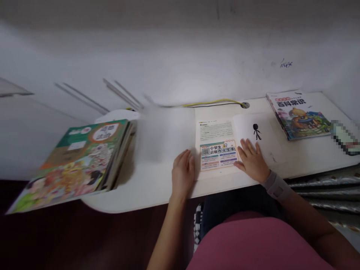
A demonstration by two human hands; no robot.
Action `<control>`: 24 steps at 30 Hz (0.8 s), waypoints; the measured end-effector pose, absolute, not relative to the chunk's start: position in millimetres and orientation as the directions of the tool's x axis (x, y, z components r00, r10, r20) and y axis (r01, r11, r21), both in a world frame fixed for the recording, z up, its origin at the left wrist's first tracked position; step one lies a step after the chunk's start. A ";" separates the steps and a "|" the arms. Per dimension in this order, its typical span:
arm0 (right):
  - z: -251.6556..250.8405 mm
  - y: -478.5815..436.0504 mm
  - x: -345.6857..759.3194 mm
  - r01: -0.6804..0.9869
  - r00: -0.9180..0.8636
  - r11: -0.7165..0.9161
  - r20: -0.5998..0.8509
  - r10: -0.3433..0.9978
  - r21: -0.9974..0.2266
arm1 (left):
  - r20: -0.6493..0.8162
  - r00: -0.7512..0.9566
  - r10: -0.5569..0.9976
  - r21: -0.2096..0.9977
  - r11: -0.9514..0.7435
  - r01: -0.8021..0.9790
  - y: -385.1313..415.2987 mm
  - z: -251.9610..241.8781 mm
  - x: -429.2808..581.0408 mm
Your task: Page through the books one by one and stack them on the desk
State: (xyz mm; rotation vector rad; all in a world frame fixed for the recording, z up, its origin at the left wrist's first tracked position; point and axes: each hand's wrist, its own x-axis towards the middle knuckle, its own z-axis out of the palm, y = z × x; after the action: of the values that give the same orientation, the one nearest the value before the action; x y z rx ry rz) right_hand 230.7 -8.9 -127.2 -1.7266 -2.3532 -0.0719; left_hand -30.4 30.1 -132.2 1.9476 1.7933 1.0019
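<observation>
An open book point(216, 129) lies before me on the white desk. Its printed page shows text and a colourful box with a QR code. A black stick figure point(256, 132) marks the mostly white page at right. Spread fingers of my right hand point(253, 161) rest flat across the inner edge of that page. My left hand point(183, 173) is on its side near the desk's front, just left of the printed page, fingers loosely bent and seemingly holding nothing. Above and left of it, a white page point(164, 135) is smeared by motion. The left palm is hidden.
A stack of books point(81, 161) with a green, illustrated top cover overhangs the desk's left front edge. More magazines point(303, 116) lie at the back right. A yellow cable point(213, 102) runs along the wall into a cable hole point(245, 105). A pixelated object point(345, 137) sits far right.
</observation>
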 end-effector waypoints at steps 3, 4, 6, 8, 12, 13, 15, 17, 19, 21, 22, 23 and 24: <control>-127.1 -22.7 219.3 0.921 -0.342 0.376 0.244 0.907 -0.105 | 0.194 -0.111 0.975 0.736 -0.070 0.673 23.5 -123.2 -23.7; -128.2 -26.5 216.2 0.914 -0.356 0.390 0.240 0.903 -0.113 | 0.128 -0.113 0.985 0.785 -0.031 0.618 22.5 -121.5 -22.0; -131.0 -31.3 212.4 0.910 -0.363 0.397 0.233 0.902 -0.122 | -0.001 -0.096 0.995 0.887 0.045 0.459 23.2 -119.1 -20.9; -133.8 -32.5 211.6 0.907 -0.370 0.405 0.237 0.899 -0.119 | -0.108 -0.084 0.991 0.964 0.125 0.236 27.3 -116.7 -23.8; -136.7 -30.1 214.1 0.894 -0.390 0.428 0.245 0.888 -0.129 | -0.303 -0.075 0.950 0.941 0.286 -0.183 39.7 -106.2 -34.6; -136.6 -29.3 215.2 0.890 -0.392 0.433 0.248 0.886 -0.144 | -0.338 -0.048 0.940 0.920 0.319 -0.227 42.2 -102.1 -35.3; -135.2 -27.3 218.5 0.870 -0.399 0.452 0.257 0.880 -0.196 | -0.368 0.051 0.929 0.899 0.369 -0.238 45.3 -92.3 -30.8; -131.9 -24.0 223.9 0.836 -0.406 0.475 0.271 0.873 -0.276 | -0.322 0.154 0.934 0.921 0.347 -0.180 45.3 -81.0 -17.3; -126.9 -19.6 231.7 0.787 -0.406 0.487 0.277 0.871 -0.378 | -0.211 0.197 0.957 0.968 0.232 -0.091 42.3 -69.5 3.5; -121.5 -15.3 241.2 0.720 -0.402 0.486 0.273 0.874 -0.496 | -0.084 0.206 0.975 0.996 0.081 0.020 37.2 -59.5 28.1; -119.2 -13.9 246.0 0.672 -0.408 0.489 0.272 0.871 -0.556 | -0.022 0.216 0.976 0.997 0.006 0.074 34.0 -55.6 41.0; -117.6 -13.3 250.6 0.615 -0.419 0.495 0.278 0.865 -0.614 | 0.043 0.240 0.970 0.990 -0.075 0.122 30.7 -52.5 53.8; -116.8 -13.6 254.8 0.557 -0.426 0.502 0.292 0.856 -0.662 | 0.115 0.279 0.953 0.973 -0.165 0.160 27.3 -50.5 66.4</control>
State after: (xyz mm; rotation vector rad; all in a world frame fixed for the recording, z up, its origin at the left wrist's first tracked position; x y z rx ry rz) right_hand 254.8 -13.6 -116.8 -1.1529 -2.1363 0.6373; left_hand 66.4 27.3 -50.5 1.5648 1.0604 1.0113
